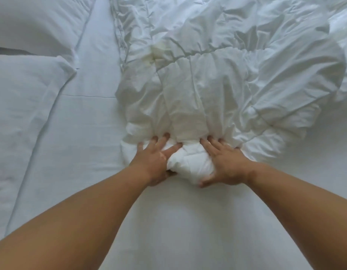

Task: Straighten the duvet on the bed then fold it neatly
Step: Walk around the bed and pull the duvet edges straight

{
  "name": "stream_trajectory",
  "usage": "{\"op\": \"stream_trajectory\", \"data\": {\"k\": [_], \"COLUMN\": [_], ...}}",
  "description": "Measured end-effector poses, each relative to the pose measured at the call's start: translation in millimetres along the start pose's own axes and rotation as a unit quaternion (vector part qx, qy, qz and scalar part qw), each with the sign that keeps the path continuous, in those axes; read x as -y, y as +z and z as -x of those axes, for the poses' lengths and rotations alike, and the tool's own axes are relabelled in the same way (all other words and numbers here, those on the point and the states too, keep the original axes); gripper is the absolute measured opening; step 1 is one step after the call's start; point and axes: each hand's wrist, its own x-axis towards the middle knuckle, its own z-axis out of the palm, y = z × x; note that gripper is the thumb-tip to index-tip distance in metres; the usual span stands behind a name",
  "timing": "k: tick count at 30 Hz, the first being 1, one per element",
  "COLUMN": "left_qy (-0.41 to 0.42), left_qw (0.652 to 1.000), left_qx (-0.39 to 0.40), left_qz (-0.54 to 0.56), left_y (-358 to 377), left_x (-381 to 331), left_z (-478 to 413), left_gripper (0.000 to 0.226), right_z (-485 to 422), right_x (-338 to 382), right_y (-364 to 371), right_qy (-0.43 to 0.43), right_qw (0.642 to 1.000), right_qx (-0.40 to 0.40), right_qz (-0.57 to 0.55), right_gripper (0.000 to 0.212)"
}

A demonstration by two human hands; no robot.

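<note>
A white quilted duvet (217, 75) lies crumpled across the upper right of the bed, bunched into a narrow neck toward me. My left hand (153, 162) and my right hand (225, 164) clasp that bunched near end (190, 162) from either side, fingers spread over the top and thumbs tucked underneath. A yellowish stain shows on the duvet near its upper middle.
The white bed sheet (178, 221) spreads flat below and to the left of the duvet. Two white pillows (26, 106) lie at the left, one behind the other (36, 24). A dark strip (5, 50) shows between them at the left edge.
</note>
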Motion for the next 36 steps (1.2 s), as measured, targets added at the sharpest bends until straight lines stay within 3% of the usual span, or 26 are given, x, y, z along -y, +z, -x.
{"op": "stream_trajectory", "data": {"k": [2, 4, 6, 8, 9, 12, 14, 16, 18, 20, 22, 26, 28, 34, 36], "left_qy": [-0.004, -0.014, -0.018, -0.025, -0.046, -0.089, -0.030, -0.028, -0.130, -0.217, -0.220, -0.188, -0.172, -0.126, -0.101], "left_qw": [0.995, 0.987, 0.985, 0.975, 0.962, 0.868, 0.829, 0.861, 0.892, 0.866, 0.828, 0.815, 0.795, 0.799, 0.830], "left_qx": [-0.083, -0.122, -0.112, -0.141, -0.203, -0.472, -0.539, -0.466, -0.337, -0.255, -0.263, -0.295, -0.309, -0.275, -0.251], "left_qz": [0.057, 0.100, 0.127, 0.171, 0.175, 0.126, 0.143, 0.200, 0.270, 0.372, 0.445, 0.463, 0.492, 0.519, 0.488], "left_y": [5.1, -6.9, -30.7, -59.4, -72.7, -103.6, -116.7, -120.8, -115.5, -112.8, -108.5, -97.6, -90.8, -80.8, -86.8], "left_x": [-8.0, -5.3, 9.8, 26.2, 32.5, 32.5, 17.1, -1.2, -11.9, -10.2, -6.4, -11.7, -14.7, -25.2, -30.7], "left_z": [-10.0, -14.3, -11.6, -3.4, 1.5, 19.7, 28.2, 30.1, 21.6, 8.0, -9.2, -24.8, -17.9, 47.8, 82.7], "left_gripper": [0.060, 0.037, 0.035, 0.037, 0.044, 0.047, 0.031, 0.030, 0.057, 0.090, 0.097, 0.039, 0.023, 0.026, 0.030], "right_z": [-3.5, -4.1, 0.2, 9.4, 13.5, 13.7, 3.3, -7.3, -13.1, -15.3, -17.9, -21.0, -20.7, -6.1, 4.0], "right_x": [0.7, 2.6, 5.4, 8.5, 11.1, 27.0, 37.5, 46.2, 51.5, 54.2, 53.6, 50.4, 50.6, 66.1, 71.6], "right_y": [4.5, -0.9, -25.0, -69.7, -96.1, -164.2, -195.4, -216.2, -225.9, -226.8, -221.8, -206.1, -197.3, -182.2, -179.1], "right_qy": [-0.001, -0.012, -0.025, -0.045, -0.055, -0.081, -0.088, -0.088, -0.083, -0.080, -0.078, -0.057, -0.046, -0.039, -0.044], "right_qw": [0.998, 0.990, 0.989, 0.990, 0.987, 0.973, 0.968, 0.968, 0.968, 0.967, 0.963, 0.958, 0.956, 0.953, 0.954], "right_qx": [-0.028, -0.124, -0.142, -0.110, -0.110, -0.148, -0.161, -0.171, -0.174, -0.174, -0.186, -0.214, -0.234, -0.298, -0.296], "right_qz": [0.053, 0.070, 0.014, -0.071, -0.103, -0.157, -0.169, -0.160, -0.158, -0.168, -0.180, -0.182, -0.172, -0.030, 0.005], "right_gripper": [0.122, 0.065, 0.027, 0.016, 0.015, 0.022, 0.022, 0.027, 0.030, 0.027, 0.023, 0.020, 0.021, 0.040, 0.051]}}
